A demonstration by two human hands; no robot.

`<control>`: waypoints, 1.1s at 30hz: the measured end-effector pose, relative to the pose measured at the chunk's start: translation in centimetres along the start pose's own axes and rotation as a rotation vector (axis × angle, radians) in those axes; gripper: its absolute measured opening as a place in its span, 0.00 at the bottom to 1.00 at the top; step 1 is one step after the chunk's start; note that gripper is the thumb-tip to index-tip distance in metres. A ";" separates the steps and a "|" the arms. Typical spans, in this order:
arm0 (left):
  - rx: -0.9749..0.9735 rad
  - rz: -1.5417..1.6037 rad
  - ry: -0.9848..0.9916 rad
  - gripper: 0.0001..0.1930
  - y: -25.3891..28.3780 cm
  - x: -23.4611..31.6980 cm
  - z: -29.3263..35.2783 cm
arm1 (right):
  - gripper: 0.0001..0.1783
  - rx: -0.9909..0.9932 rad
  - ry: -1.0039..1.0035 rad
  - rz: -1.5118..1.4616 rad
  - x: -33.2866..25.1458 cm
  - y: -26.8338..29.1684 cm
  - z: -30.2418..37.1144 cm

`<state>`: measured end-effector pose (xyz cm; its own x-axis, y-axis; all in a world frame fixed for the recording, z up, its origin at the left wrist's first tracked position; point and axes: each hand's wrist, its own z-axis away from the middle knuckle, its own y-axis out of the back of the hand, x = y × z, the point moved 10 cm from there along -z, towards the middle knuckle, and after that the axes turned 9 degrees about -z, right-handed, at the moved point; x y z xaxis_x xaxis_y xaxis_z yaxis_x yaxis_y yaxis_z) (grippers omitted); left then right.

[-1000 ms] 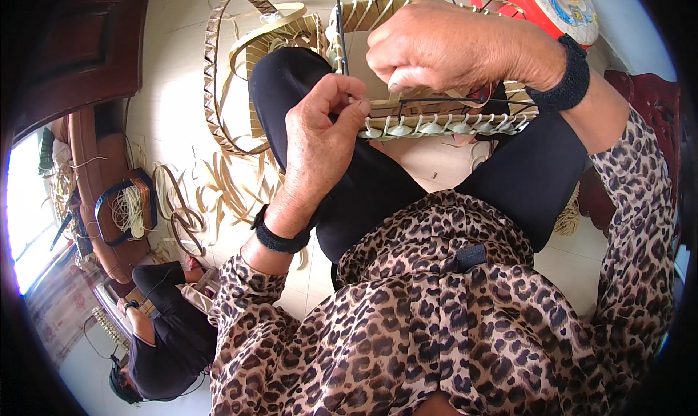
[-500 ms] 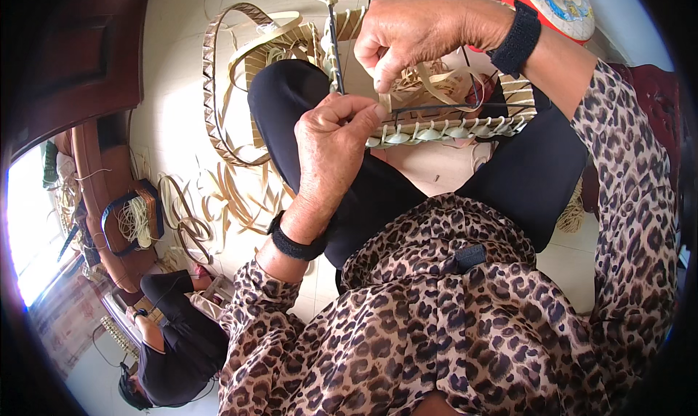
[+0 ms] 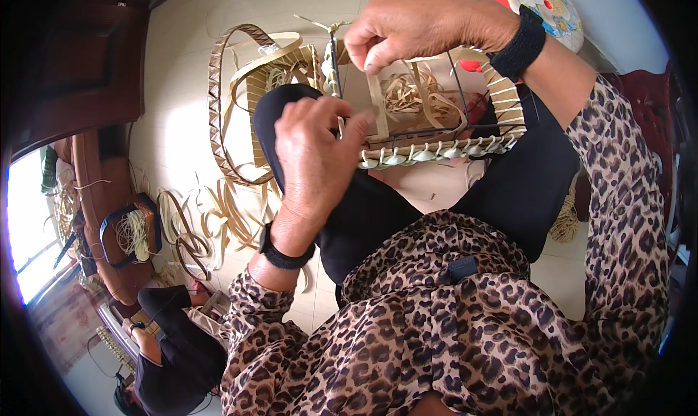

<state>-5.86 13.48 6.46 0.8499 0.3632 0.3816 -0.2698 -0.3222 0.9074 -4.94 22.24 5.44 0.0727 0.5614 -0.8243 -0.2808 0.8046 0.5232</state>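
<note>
A rectangular frame of dark rods [image 3: 429, 131] rests across my knees, its near edge wrapped in pale cord and its right side [image 3: 505, 102] bound with tan strips. Above its far side, my right hand [image 3: 418, 27] is closed, fingertips pinched on the upper end of a flat tan strip [image 3: 378, 100] that hangs down inside the frame. My left hand [image 3: 309, 154] hovers at the frame's near left corner, thumb and fingers apart and slightly blurred. A small pale bit shows in the gap between them; whether it touches the hand, I cannot tell.
Loose tan strips [image 3: 414, 96] are heaped beyond the frame. Left of my knee stand a woven basket [image 3: 298, 56] and a tall patterned hoop handle [image 3: 216, 103]. More strips [image 3: 236, 216] litter the floor. A person [image 3: 174, 358] sits at lower left; a round patterned stool [image 3: 549, 9] is at upper right.
My left hand has moved left and its pinch has come apart. My right hand has shifted slightly left and up, away from the left. The frame sits slightly lower in view.
</note>
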 end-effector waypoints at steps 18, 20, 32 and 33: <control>-0.100 0.417 0.073 0.09 -0.9 -0.4 -2.6 | 0.23 0.233 0.063 0.378 0.9 -3.1 8.7; -0.110 0.414 0.080 0.10 -1.2 -0.7 -2.8 | 0.18 0.247 0.035 0.347 0.8 -3.8 9.7; -0.003 0.281 -0.015 0.08 -1.2 -0.6 -4.0 | 0.07 0.762 -0.042 0.350 -1.2 -3.8 13.3; -0.012 0.263 -0.013 0.08 -1.4 -0.7 -4.0 | 0.08 0.784 -0.040 0.342 -1.5 -4.2 13.5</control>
<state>-7.94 17.19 5.63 0.7560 0.2568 0.6021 -0.4871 -0.3937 0.7795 9.04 20.61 7.36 0.1424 0.7921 -0.5935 0.4482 0.4830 0.7522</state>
